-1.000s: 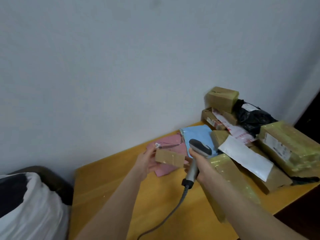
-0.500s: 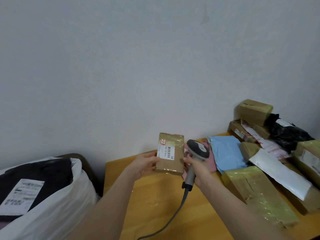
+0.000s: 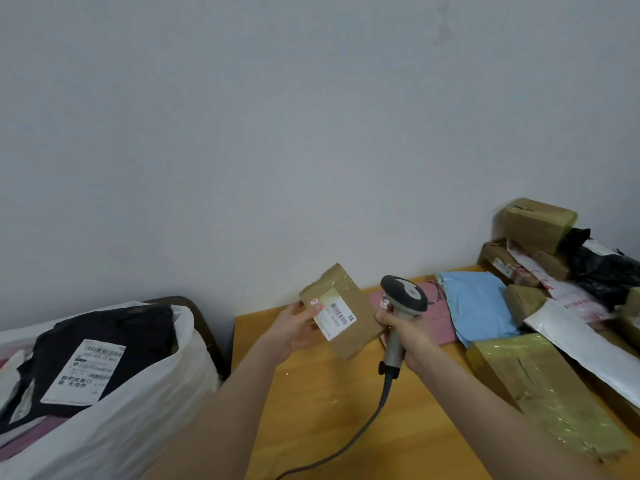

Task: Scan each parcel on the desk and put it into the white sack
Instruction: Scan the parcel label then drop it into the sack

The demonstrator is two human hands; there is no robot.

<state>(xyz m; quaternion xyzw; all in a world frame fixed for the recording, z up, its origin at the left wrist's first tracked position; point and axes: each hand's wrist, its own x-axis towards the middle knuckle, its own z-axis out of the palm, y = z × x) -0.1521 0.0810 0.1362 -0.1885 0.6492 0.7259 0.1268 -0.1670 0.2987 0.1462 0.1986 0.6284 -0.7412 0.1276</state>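
Left hand [image 3: 294, 330] grips 1 brown parcel [image 3: 341, 311]; right hand [image 3: 403, 332] grips 1 scanner [image 3: 401, 306] beside 1 white sack [image 3: 138, 410].

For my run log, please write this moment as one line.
left hand: holds small box, label up | right hand: holds scanner beside box | sack: left of desk | step: scanning

Matt cardboard parcel [image 3: 341, 311] with glossy tape; smooth wooden desk [image 3: 322, 410]; plastic scanner [image 3: 403, 306].

Both my forearms reach forward; my left hand [image 3: 294, 329] is clasped, thumb on top, my right hand [image 3: 403, 336] fisted upright.
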